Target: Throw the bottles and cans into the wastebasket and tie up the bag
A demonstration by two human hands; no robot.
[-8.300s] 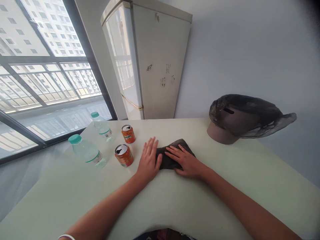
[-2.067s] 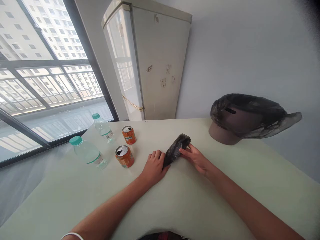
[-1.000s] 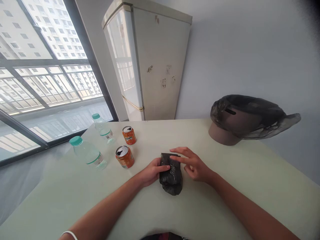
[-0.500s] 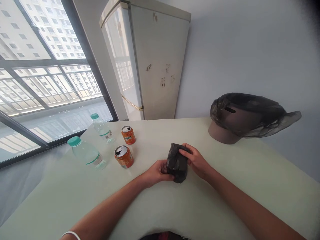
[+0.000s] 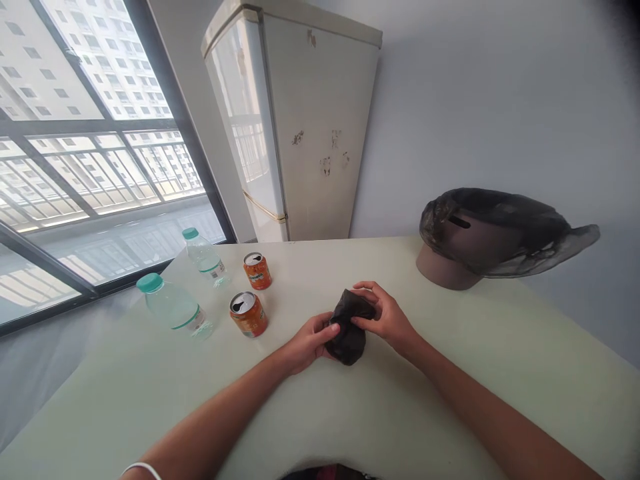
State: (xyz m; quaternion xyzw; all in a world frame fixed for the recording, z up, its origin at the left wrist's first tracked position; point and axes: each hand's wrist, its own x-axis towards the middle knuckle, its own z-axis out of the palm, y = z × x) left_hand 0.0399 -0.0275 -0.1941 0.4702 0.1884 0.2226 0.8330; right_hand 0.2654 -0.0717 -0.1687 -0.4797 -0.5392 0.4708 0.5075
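Note:
Between my hands, over the middle of the table, is a small folded bundle of thin black plastic (image 5: 349, 337), which looks like a folded garbage bag. My left hand (image 5: 309, 343) grips its left side, with the thumb pressed on the front. On the upper right, my right hand (image 5: 389, 320) pinches the bundle between thumb and fingers. Part of the fingers of each hand is hidden behind the plastic.
To the left stand two orange cans (image 5: 249, 315) with opened tops and two clear bottles (image 5: 173, 305) with green caps. At the right, a brown bin (image 5: 447, 270) is lined with a black bag (image 5: 530, 230). A fridge (image 5: 320, 127) rises behind the table (image 5: 400, 413).
The black bundle has tilted and its top has folded over to the right. My left thumb has moved up onto its front, and my right thumb has slid lower.

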